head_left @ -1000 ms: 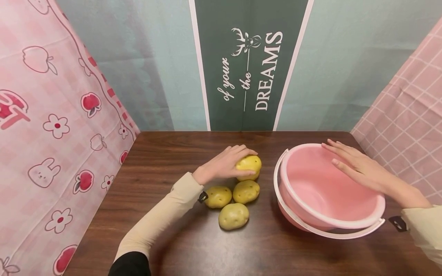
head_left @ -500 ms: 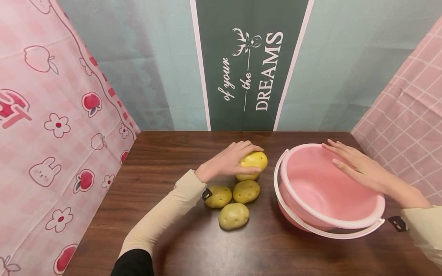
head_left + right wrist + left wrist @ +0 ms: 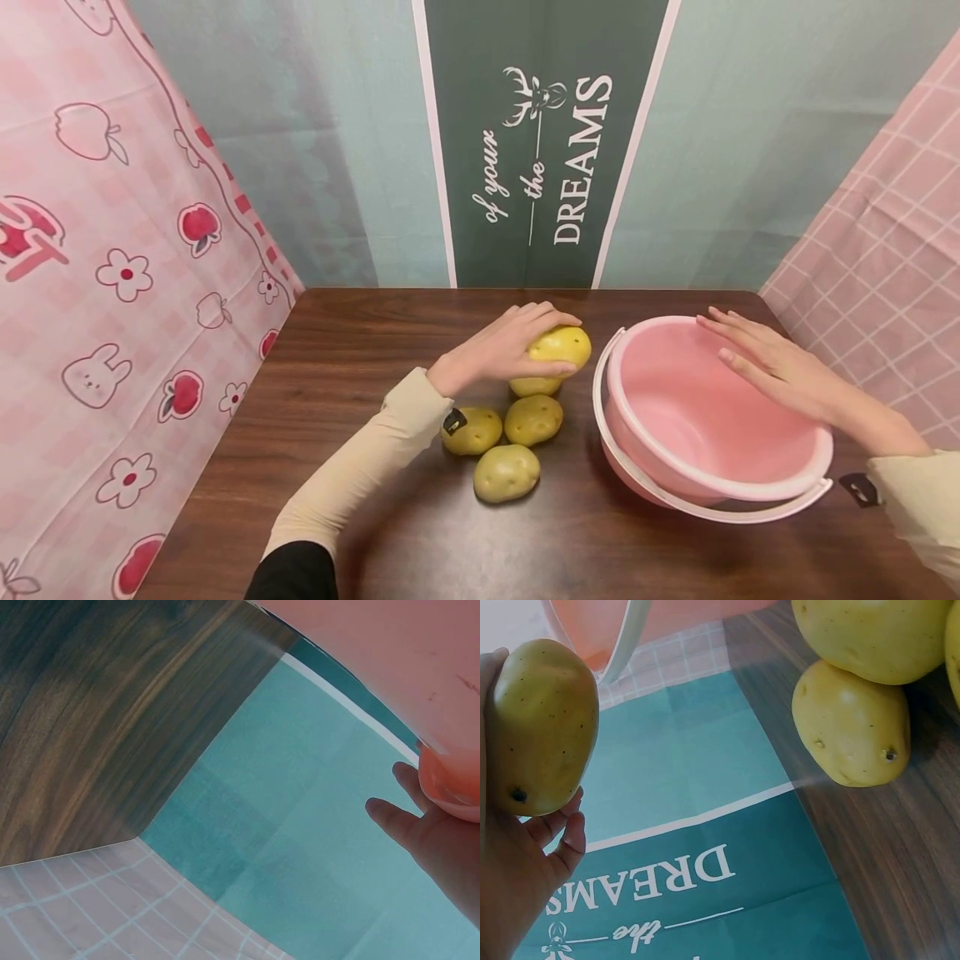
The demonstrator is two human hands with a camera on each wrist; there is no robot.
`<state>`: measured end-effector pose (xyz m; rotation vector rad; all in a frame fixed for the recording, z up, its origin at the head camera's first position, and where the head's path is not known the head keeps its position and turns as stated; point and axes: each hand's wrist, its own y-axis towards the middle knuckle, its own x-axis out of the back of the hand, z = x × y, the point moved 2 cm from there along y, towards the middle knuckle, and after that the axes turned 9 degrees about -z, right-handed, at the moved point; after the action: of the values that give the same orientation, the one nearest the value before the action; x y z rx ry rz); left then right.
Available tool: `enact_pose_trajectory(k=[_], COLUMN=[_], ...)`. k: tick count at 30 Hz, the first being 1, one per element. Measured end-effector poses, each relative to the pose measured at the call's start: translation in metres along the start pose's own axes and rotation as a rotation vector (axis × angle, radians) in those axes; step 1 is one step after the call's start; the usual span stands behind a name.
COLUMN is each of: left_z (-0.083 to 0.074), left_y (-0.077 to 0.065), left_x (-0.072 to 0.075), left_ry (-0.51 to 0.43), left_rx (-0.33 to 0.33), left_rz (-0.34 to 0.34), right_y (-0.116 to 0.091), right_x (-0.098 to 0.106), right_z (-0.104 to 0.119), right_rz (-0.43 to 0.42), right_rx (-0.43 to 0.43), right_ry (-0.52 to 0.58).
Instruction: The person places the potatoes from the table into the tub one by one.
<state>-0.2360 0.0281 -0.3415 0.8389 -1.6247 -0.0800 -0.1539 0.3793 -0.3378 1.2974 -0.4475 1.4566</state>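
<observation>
My left hand (image 3: 498, 350) grips a yellow potato (image 3: 561, 348), its thumb on the near side and its fingers over the top. In the left wrist view that potato (image 3: 544, 727) is lifted clear of the table. Just below it sits another potato (image 3: 534, 386), partly hidden by the hand. Nearer lie a potato (image 3: 533, 420), one beside my left wrist (image 3: 472, 432) and a paler one (image 3: 506, 473). My right hand (image 3: 787, 367) rests on the far right rim of a pink bucket (image 3: 697, 425), fingers straight. The right wrist view shows fingertips (image 3: 390, 817) outside its wall.
The bucket's white handle (image 3: 675, 496) hangs down around its near side. A dark wood table (image 3: 360, 333) carries everything. Cloth hangings stand behind and on both sides: green with lettering (image 3: 540, 167), pink with fruit prints (image 3: 127, 333) and a pink grid (image 3: 900, 233).
My left hand has raised the potato and carried it right, towards the bucket, uncovering more of the potato beneath. The right hand and the bucket have stayed in place.
</observation>
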Motion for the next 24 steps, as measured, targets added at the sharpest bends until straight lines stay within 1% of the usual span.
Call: enact_pose_trajectory(k=[14, 24], left_z=[-0.009, -0.012], left_y=[0.014, 0.019], left_x=[0.006, 0.004], left_ry=[0.018, -0.010], left_rx=[-0.025, -0.015], left_rz=[0.001, 0.032], right_y=[0.000, 0.000], right_x=[-0.001, -0.001], right_z=[-0.001, 0.001], right_rz=[0.003, -0.004], right_rx=[-0.009, 0.001], right_ry=[0.006, 0.012])
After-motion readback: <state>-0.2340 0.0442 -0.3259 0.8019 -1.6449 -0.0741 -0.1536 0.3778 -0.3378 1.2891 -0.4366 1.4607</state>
